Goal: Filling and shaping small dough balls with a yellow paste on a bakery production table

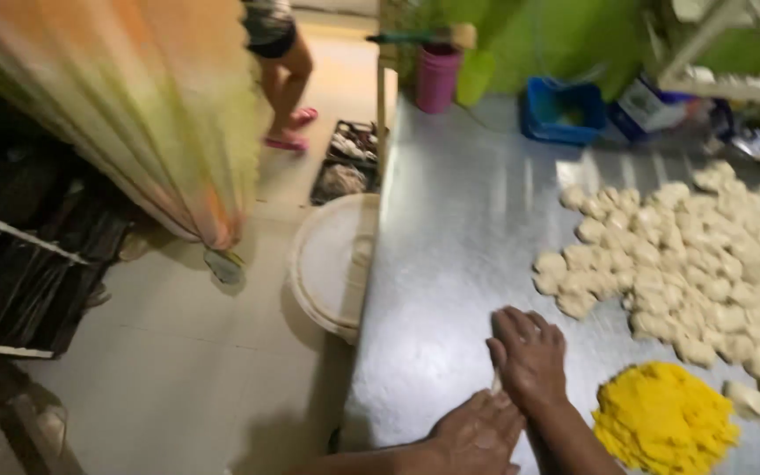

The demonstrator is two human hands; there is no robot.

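Both hands on steel table (450, 264), pressed over a thin pale dough strip (496, 382): right hand (529, 356) flat on it, left hand (477, 433) just behind; actual grasp unclear. Yellow filling heap (661, 418) right of hands, dough-piece pile (697, 264) beyond. White bucket (332, 264) left of table.

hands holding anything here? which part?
A pale strip, likely dough, shows between the left hand and right hand on the steel table; the grip cannot be told.
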